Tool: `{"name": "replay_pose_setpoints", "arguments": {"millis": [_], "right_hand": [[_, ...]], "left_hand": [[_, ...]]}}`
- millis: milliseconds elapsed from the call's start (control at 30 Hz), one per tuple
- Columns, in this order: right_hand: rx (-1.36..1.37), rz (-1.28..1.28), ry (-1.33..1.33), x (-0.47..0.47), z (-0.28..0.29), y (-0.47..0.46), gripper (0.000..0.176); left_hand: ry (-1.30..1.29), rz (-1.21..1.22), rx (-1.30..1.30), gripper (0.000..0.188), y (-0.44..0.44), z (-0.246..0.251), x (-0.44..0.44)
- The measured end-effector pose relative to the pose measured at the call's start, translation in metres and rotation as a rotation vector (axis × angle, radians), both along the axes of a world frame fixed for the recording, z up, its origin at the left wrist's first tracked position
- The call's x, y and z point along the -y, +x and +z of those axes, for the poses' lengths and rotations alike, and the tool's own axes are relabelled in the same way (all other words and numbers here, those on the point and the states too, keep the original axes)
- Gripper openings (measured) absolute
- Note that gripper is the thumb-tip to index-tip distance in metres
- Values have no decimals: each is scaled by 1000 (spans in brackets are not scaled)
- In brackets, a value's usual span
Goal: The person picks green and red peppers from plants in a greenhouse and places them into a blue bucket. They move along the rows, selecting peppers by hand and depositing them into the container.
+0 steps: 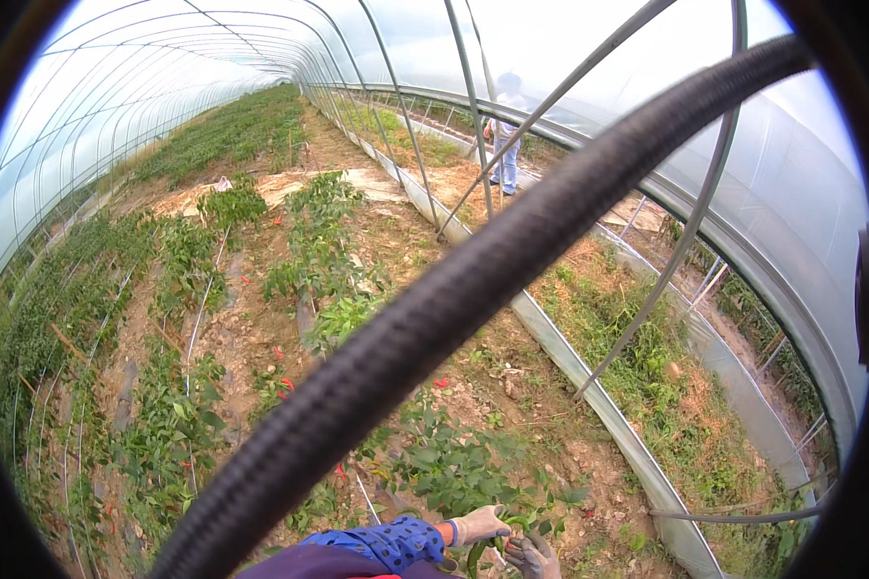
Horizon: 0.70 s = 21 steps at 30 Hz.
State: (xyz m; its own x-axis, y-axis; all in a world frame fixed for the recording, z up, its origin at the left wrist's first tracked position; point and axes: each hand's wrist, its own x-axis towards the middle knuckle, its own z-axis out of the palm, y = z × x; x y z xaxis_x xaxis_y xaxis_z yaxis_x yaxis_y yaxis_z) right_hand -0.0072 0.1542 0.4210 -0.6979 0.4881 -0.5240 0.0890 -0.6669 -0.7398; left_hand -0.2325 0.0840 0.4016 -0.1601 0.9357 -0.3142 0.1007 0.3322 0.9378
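Observation:
My left hand (480, 526), in a pale work glove below a blue spotted sleeve, is at the bottom of the view among pepper plant leaves. Its fingers are closed around green peppers (476, 556), one of them long and hanging down. Close on its right is my right hand (534, 556), in a grey-and-white glove, partly cut off by the lower edge. Its fingers are bent near the same peppers and stems; what they hold cannot be told. A leafy pepper plant (449, 463) stands just beyond both hands.
A blurred dark braided cable (478, 253) crosses the view diagonally. Rows of pepper plants (166, 434) with white lines stand at left, with red peppers (284, 387) low among them. Metal hoops (471, 108) and a plastic side skirt (594, 391) run along the right. A person (505, 145) stands beyond them.

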Motion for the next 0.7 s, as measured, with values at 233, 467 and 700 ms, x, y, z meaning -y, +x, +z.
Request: {"name": "replay_pose_setpoints", "arguments": {"millis": [233, 467, 700], "right_hand": [[728, -88, 1210, 9, 87, 28, 93], [537, -233, 742, 63, 17, 117, 118], [534, -900, 7, 212, -69, 220, 78]], "left_hand": [[5, -137, -242, 58, 67, 36, -56], [-349, -332, 288, 25, 192, -35, -56], [172, -1371, -70, 43, 309, -101, 34]]}}
